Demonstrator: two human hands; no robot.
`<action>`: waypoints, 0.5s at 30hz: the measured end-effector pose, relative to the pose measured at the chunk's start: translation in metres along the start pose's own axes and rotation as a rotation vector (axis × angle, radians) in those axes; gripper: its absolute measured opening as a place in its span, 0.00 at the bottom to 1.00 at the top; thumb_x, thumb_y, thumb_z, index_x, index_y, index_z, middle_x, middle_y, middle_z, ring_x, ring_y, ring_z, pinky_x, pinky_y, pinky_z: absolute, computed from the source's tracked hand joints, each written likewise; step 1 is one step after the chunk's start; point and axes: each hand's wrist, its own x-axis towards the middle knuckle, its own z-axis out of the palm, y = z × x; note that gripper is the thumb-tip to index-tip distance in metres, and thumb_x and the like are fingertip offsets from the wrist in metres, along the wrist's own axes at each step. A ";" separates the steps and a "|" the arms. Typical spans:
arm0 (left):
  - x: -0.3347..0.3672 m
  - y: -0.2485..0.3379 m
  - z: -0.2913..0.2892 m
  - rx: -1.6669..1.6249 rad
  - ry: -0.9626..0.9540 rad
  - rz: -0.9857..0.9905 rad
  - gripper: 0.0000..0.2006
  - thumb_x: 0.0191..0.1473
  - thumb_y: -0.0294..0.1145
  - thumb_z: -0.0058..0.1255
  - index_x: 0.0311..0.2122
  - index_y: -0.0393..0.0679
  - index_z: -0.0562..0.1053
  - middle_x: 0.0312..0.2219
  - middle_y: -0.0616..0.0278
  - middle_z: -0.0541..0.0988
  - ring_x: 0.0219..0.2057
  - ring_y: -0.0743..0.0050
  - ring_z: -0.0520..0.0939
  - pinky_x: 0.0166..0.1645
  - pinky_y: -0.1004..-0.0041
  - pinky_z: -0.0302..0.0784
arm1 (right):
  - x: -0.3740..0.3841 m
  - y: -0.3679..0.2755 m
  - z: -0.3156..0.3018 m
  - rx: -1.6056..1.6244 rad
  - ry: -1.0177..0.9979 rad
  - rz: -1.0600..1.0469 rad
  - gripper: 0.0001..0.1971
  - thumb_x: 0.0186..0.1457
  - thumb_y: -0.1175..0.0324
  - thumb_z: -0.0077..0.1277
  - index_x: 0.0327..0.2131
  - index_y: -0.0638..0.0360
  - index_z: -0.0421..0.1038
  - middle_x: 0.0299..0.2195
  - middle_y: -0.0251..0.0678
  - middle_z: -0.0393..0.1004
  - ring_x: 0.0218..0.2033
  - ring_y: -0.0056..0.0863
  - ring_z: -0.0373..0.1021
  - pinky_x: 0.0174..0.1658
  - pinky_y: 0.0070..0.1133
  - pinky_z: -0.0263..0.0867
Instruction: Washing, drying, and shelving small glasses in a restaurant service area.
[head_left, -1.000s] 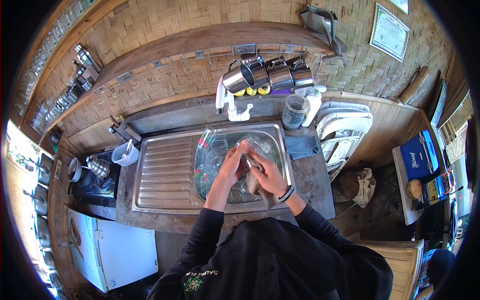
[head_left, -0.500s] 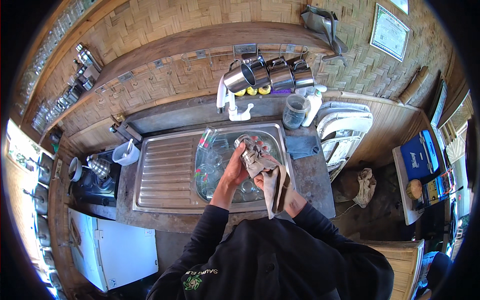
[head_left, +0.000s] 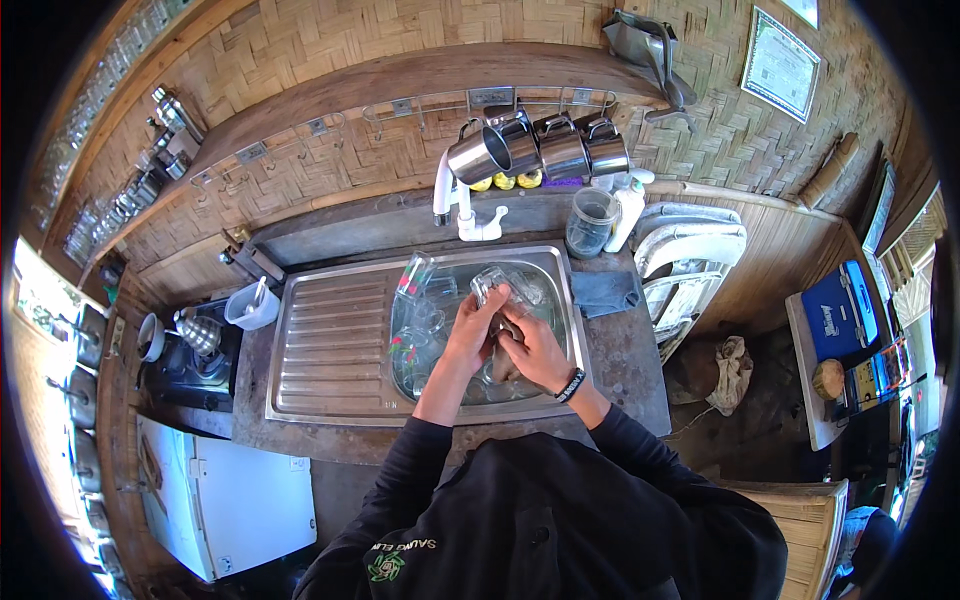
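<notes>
Glass (head_left: 487, 282) in both hands over the sink (head_left: 330, 350)

Forearms (head_left: 441, 392) cross the sink's near rim; a gap separates the hands from the far rim. Left hand (head_left: 477, 332) is half-closed around the glass; the right hand (head_left: 537, 354) curls at its near end, how firmly I can't tell. One glass is held; basin glasses (head_left: 425, 320) overlap too much to count. Beyond: one white tap (head_left: 483, 229), at least four metal mugs (head_left: 563, 155).
</notes>
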 end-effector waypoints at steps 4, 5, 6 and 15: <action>0.004 -0.001 -0.005 -0.036 -0.016 -0.005 0.17 0.59 0.44 0.53 0.41 0.39 0.72 0.32 0.61 0.79 0.34 0.71 0.81 0.38 0.69 0.80 | 0.004 -0.003 0.006 0.672 0.051 0.317 0.26 0.56 0.71 0.50 0.59 0.63 0.62 0.52 0.44 0.71 0.47 0.26 0.71 0.49 0.23 0.66; 0.005 -0.001 -0.010 -0.071 -0.059 -0.023 0.17 0.59 0.44 0.53 0.42 0.39 0.72 0.32 0.60 0.79 0.34 0.71 0.81 0.38 0.69 0.80 | 0.006 -0.007 0.006 0.977 0.092 0.403 0.26 0.57 0.68 0.50 0.59 0.61 0.63 0.52 0.41 0.72 0.43 0.23 0.72 0.45 0.22 0.69; 0.007 -0.002 -0.016 -0.078 -0.113 -0.033 0.19 0.60 0.44 0.51 0.45 0.36 0.72 0.36 0.58 0.80 0.37 0.70 0.82 0.42 0.68 0.80 | 0.005 -0.010 -0.002 1.153 0.051 0.499 0.21 0.58 0.66 0.49 0.56 0.57 0.67 0.48 0.36 0.73 0.40 0.23 0.73 0.40 0.20 0.70; 0.007 -0.006 -0.014 -0.111 -0.323 0.069 0.24 0.60 0.46 0.49 0.54 0.41 0.64 0.46 0.55 0.75 0.49 0.58 0.77 0.55 0.57 0.74 | -0.023 0.026 -0.003 1.708 -0.029 0.497 0.08 0.61 0.64 0.48 0.39 0.56 0.70 0.28 0.30 0.72 0.26 0.18 0.67 0.24 0.15 0.59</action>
